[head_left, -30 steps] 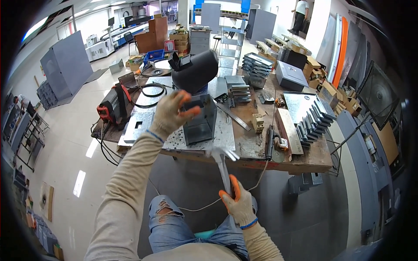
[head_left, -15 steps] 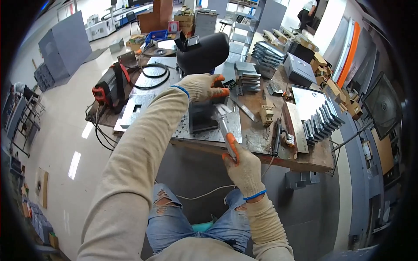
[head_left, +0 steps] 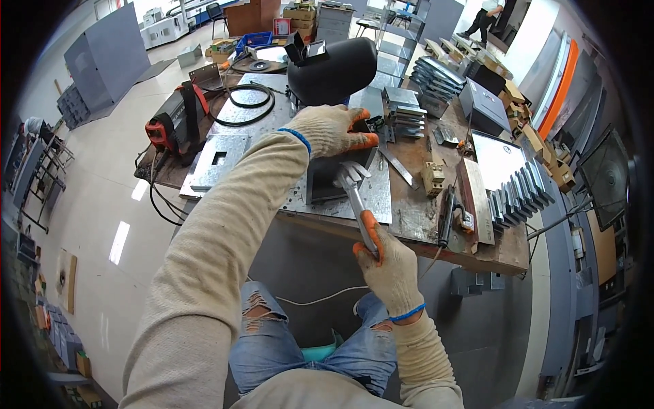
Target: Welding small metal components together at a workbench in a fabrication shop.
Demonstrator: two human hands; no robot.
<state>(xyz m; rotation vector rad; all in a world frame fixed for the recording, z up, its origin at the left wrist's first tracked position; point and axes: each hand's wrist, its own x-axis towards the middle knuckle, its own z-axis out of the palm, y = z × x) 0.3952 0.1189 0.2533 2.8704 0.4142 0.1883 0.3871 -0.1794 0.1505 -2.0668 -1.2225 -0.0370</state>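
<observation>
A dark grey metal box [head_left: 327, 183] stands on a pale metal plate [head_left: 376, 204] at the near side of the workbench. My left hand [head_left: 332, 133], in a knit glove with orange fingertips, is closed over the box's upper edge. Its palm hides part of the box. In my gloved right hand [head_left: 388, 262] is a silver adjustable wrench [head_left: 360, 202], gripped by the handle. The wrench's head lies against or just in front of the box's face; whether they touch I cannot tell.
A black welding helmet [head_left: 334, 71] rests beyond my left hand. Left of it are a coiled black cable [head_left: 248, 105] and a red-and-black welding machine [head_left: 176, 119]. To the right lie a flat metal strip [head_left: 398, 167], stacked brackets [head_left: 405, 112] and a row of metal pieces [head_left: 523, 199].
The whole view has shifted slightly, with the bench sitting a little farther right. The wrench's head, blurred before, looks sharper. Both hands keep their holds.
</observation>
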